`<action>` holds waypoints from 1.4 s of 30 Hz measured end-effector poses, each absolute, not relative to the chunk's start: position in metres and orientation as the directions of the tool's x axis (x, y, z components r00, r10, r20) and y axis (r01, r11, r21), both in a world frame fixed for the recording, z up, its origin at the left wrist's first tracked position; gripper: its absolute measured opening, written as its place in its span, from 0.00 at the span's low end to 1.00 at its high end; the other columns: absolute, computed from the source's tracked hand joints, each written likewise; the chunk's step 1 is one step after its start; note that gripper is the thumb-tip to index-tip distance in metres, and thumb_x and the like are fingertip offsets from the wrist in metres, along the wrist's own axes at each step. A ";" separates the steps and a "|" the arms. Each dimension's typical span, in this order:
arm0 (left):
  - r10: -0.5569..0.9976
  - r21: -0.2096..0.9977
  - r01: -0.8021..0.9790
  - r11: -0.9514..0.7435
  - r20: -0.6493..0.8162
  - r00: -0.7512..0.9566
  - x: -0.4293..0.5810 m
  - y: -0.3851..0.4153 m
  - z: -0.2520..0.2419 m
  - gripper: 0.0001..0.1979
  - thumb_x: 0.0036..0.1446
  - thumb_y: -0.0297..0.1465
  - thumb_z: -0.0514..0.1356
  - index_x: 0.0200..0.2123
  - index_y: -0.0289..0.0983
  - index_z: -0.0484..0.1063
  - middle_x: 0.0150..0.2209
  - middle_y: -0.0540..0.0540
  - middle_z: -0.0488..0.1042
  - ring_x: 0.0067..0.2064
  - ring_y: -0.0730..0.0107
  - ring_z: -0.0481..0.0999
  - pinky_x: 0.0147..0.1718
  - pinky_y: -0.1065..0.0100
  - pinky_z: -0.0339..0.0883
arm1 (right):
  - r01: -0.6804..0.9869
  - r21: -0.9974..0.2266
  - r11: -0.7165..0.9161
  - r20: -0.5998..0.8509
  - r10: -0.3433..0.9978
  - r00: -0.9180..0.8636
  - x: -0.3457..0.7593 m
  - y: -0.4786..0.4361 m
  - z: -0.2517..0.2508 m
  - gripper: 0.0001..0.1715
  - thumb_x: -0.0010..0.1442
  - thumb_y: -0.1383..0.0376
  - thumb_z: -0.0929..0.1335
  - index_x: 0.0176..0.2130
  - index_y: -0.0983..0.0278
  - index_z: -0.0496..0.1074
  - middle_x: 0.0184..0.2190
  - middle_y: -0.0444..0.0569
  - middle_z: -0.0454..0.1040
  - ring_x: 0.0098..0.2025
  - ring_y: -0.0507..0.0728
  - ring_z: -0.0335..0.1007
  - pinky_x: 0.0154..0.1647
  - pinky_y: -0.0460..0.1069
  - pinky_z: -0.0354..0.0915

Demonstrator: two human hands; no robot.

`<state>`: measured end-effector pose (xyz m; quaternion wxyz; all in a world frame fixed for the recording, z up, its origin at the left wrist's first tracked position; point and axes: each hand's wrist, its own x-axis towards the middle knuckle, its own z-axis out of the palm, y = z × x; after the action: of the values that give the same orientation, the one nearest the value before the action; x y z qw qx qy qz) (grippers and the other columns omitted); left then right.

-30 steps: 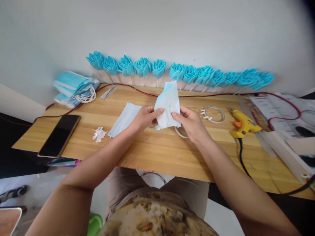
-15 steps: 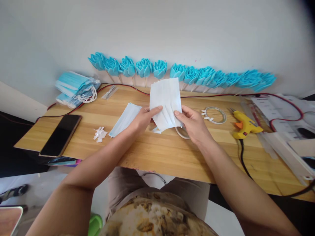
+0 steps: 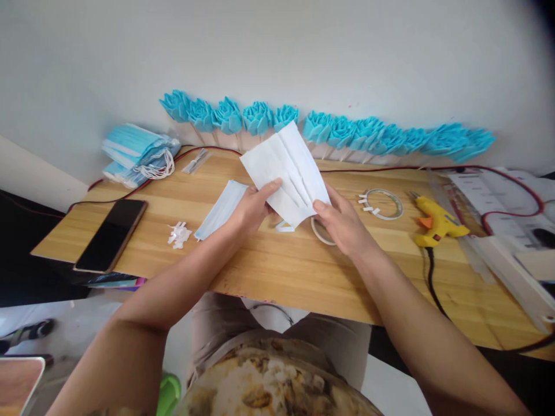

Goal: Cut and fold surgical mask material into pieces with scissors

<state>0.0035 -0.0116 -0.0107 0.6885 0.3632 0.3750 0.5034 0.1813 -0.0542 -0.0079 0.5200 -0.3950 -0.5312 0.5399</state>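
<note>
Both hands hold an opened-out face mask sheet [image 3: 284, 167], its pale side facing me, pleats running down it and no ear loops showing. My left hand [image 3: 251, 211] pinches its left edge, thumb on top. On the lower right corner, my right hand [image 3: 340, 222] grips it the same way, fingers behind. Under the sheet lie a roll of tape [image 3: 322, 232] and a small white strip [image 3: 284, 227]. Beside my left hand a folded blue mask piece [image 3: 222, 208] rests on the table, with a little heap of white scraps [image 3: 179, 234] to its left.
Blue flowers on sticks [image 3: 258, 118] line the wall. A stack of masks [image 3: 134, 147] and a phone [image 3: 111, 236] lie left. On the right are a ring with tape tabs [image 3: 384, 204], a yellow glue gun [image 3: 442, 221] with its cord, and a white power strip [image 3: 515, 271].
The mask sheet has turned anticlockwise, its top leaning left and its lower right corner swinging up. Both hands keep their grip. The whole view has shifted slightly.
</note>
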 end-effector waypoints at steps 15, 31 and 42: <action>0.986 0.871 -0.462 0.166 -0.135 0.100 -0.005 -0.001 -0.006 0.17 0.54 0.40 0.70 0.34 0.36 0.68 0.24 0.51 0.71 0.25 0.75 0.70 0.25 0.71 0.61 | -0.004 -0.993 0.119 0.117 0.984 0.135 0.189 -0.046 -0.016 0.26 0.51 0.59 0.78 0.50 0.54 0.79 0.35 0.45 0.78 0.33 0.56 0.72 0.34 0.53 0.70; 0.987 0.847 -0.512 0.144 -0.086 0.135 -0.007 -0.002 -0.005 0.18 0.51 0.42 0.70 0.35 0.37 0.71 0.30 0.48 0.77 0.34 0.70 0.77 0.29 0.71 0.66 | -0.149 -0.985 0.092 0.051 0.965 0.257 0.191 -0.040 -0.020 0.28 0.55 0.40 0.73 0.41 0.59 0.78 0.37 0.49 0.81 0.42 0.61 0.79 0.32 0.53 0.76; 0.927 0.842 -0.470 0.265 -0.088 0.365 0.003 -0.015 -0.009 0.22 0.47 0.41 0.74 0.39 0.32 0.76 0.40 0.38 0.82 0.43 0.59 0.81 0.41 0.62 0.75 | -0.191 -0.979 0.074 0.047 0.989 0.142 0.184 -0.045 -0.021 0.18 0.49 0.49 0.80 0.31 0.59 0.80 0.27 0.43 0.77 0.28 0.52 0.72 0.30 0.50 0.72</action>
<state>0.0030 -0.0150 -0.0087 0.7351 0.3767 0.3035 0.4750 0.1841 -0.0450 -0.0214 0.5948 -0.4660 -0.4280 0.4959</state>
